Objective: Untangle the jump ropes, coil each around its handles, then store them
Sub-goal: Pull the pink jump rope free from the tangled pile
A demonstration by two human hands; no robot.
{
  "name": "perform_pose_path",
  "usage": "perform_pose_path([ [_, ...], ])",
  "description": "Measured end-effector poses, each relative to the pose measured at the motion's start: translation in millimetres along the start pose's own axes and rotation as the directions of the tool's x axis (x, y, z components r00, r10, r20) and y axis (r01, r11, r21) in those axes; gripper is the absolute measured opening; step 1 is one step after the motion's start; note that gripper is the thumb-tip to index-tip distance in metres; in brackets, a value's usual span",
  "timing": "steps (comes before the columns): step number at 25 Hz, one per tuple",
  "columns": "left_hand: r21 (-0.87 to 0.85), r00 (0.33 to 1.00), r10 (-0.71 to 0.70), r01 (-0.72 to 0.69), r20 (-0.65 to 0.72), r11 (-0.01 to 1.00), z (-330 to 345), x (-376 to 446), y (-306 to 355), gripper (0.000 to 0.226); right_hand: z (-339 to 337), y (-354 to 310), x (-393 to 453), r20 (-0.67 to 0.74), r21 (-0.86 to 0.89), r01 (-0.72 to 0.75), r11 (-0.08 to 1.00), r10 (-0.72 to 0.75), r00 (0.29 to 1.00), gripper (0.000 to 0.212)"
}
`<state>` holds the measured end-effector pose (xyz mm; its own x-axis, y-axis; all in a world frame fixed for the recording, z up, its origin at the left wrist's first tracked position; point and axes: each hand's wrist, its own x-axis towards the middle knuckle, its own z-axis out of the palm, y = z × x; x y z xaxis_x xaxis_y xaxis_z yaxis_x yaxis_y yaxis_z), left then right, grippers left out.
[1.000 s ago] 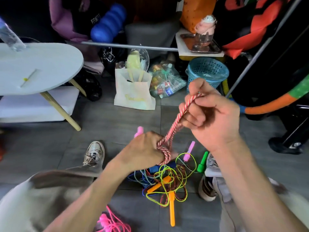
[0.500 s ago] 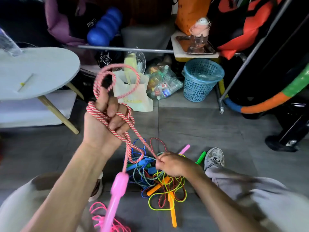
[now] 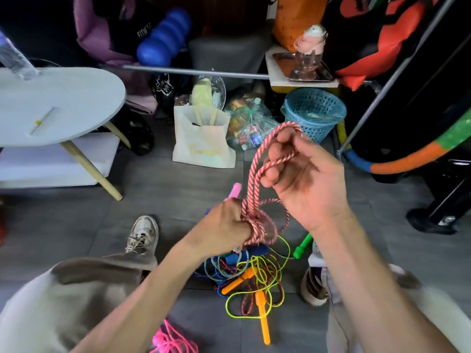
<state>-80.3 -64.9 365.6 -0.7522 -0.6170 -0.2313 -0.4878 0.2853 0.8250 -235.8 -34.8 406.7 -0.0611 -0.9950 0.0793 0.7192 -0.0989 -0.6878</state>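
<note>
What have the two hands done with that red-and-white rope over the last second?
Half a second ago the left hand was raised with the red-and-white rope looped over it; it has dropped above the pile, gripping the pink handle. The right hand left the pile and rose, pulling a loop up. The pile stayed put.

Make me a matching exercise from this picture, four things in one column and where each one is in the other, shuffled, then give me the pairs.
Things
1. red-and-white rope
2. orange handles
3. blue basket
4. pink handle

Places
A. sticking up from the left hand
B. looped over the right hand's fingers
C. on the floor among tangled ropes
D. standing by the white bag

Pairs: 1-B, 2-C, 3-D, 4-A
</note>
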Motion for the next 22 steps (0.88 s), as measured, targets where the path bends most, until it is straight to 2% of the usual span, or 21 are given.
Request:
perform_pose_path([
  [1,-0.127,0.992,0.0,-0.016,-0.129,0.992,0.5,1.4,2.0,0.024,-9.4,3.5,2.1,-0.049,-0.034,-0.02,0.999,0.019,0.999,0.019],
  [2,-0.3,0.964,-0.061,-0.02,-0.257,0.954,-1.1,2.3,5.3,0.024,-19.6,9.4,5.4,-0.109,-0.162,-0.073,0.984,0.055,0.992,0.027],
  [3,-0.464,0.927,-0.151,-0.027,-0.343,0.885,-5.9,2.9,7.4,0.025,-30.3,19.2,7.3,-0.179,-0.4,-0.166,0.901,0.101,0.979,0.037],
  [4,-0.598,0.899,-0.199,-0.083,-0.39,0.798,-12.3,2.6,11.0,0.028,-35.8,29.7,7.0,-0.227,-0.663,-0.263,0.701,0.146,0.963,0.044],
  [5,-0.692,0.899,-0.152,-0.199,-0.41,0.694,-20.8,1.4,12.9,0.032,-43.2,47.8,4.5,-0.218,-0.834,-0.314,0.454,0.252,0.943,0.044],
  [6,-0.76,0.905,-0.03,-0.337,-0.423,0.557,-29.9,-0.6,13.0,0.035,-50.1,67.6,0.4,-0.209,-0.906,-0.335,0.258,0.414,0.886,0.038],
  [7,-0.792,0.894,0.11,-0.437,-0.433,0.426,-39.4,-3.9,15.0,0.037,-59.0,87.5,-5.8,-0.222,-0.921,-0.362,0.144,0.57,0.791,0.029],
  [8,-0.795,0.869,0.212,-0.494,-0.446,0.353,-47.2,-7.5,15.3,0.04,-68.3,104.2,-13.6,-0.241,-0.926,-0.372,0.06,0.665,0.707,0.021],
  [9,-0.78,0.85,0.258,-0.525,-0.459,0.341,-53.2,-11.6,17.7,0.044,-78.8,116.1,-18.0,-0.271,-0.94,-0.337,-0.041,0.691,0.67,0.016],
  [10,-0.757,0.851,0.231,-0.525,-0.471,0.39,-57.9,-13.1,15.6,0.047,-86.6,119.4,-19.6,-0.318,-0.946,-0.277,-0.169,0.651,0.689,0.02],
  [11,-0.722,0.864,0.154,-0.489,-0.48,0.489,-61.7,-12.6,10.5,0.049,-92.1,116.7,-17.2,-0.36,-0.931,-0.25,-0.268,0.55,0.754,0.027],
  [12,-0.669,0.865,0.039,-0.415,-0.501,0.616,-63.6,-10.1,5.1,0.049,-91.9,108.5,-13.0,-0.378,-0.921,-0.283,-0.268,0.437,0.816,0.033],
  [13,-0.594,0.854,-0.064,-0.303,-0.516,0.745,-64.0,-6.8,-1.1,0.045,-86.2,96.6,-8.1,-0.376,-0.927,-0.353,-0.13,0.325,0.868,0.037],
  [14,-0.5,0.852,-0.127,-0.171,-0.507,0.849,-63.0,-4.4,-5.3,0.038,-72.9,80.3,-2.6,-0.379,-0.9,-0.417,0.13,0.242,0.893,0.037],
  [15,-0.405,0.87,-0.167,-0.041,-0.464,0.913,-60.3,-2.3,-8.8,0.033,-58.5,64.0,3.0,-0.361,-0.804,-0.41,0.431,0.195,0.912,0.035],
  [16,-0.322,0.899,-0.191,0.06,-0.394,0.945,-55.7,-2.3,-8.9,0.032,-41.9,44.5,7.1,-0.314,-0.655,-0.337,0.677,0.163,0.935,0.032],
  [17,-0.268,0.929,-0.199,0.115,-0.311,0.957,-49.3,-2.8,-9.0,0.031,-28.5,27.7,8.9,-0.239,-0.502,-0.249,0.829,0.144,0.96,0.03],
  [18,-0.263,0.957,-0.191,0.131,-0.218,0.956,-42.0,-3.6,-7.6,0.03,-18.1,14.1,8.3,-0.159,-0.372,-0.181,0.91,0.13,0.979,0.029],
  [19,-0.307,0.978,-0.174,0.13,-0.12,0.943,-32.7,-4.3,-5.0,0.027,-9.9,4.4,6.1,-0.091,-0.296,-0.135,0.946,0.113,0.989,0.029],
  [20,-0.374,0.988,-0.154,0.13,-0.033,0.918,-24.0,-4.7,-3.0,0.024,-5.4,-1.0,2.5,-0.053,-0.271,-0.113,0.956,0.102,0.993,0.028],
  [22,-0.51,0.989,-0.124,0.145,0.076,0.848,-10.3,-3.6,0.2,0.017,-4.8,-0.2,-3.6,-0.058,-0.349,-0.123,0.929,0.11,0.992,0.026],
])
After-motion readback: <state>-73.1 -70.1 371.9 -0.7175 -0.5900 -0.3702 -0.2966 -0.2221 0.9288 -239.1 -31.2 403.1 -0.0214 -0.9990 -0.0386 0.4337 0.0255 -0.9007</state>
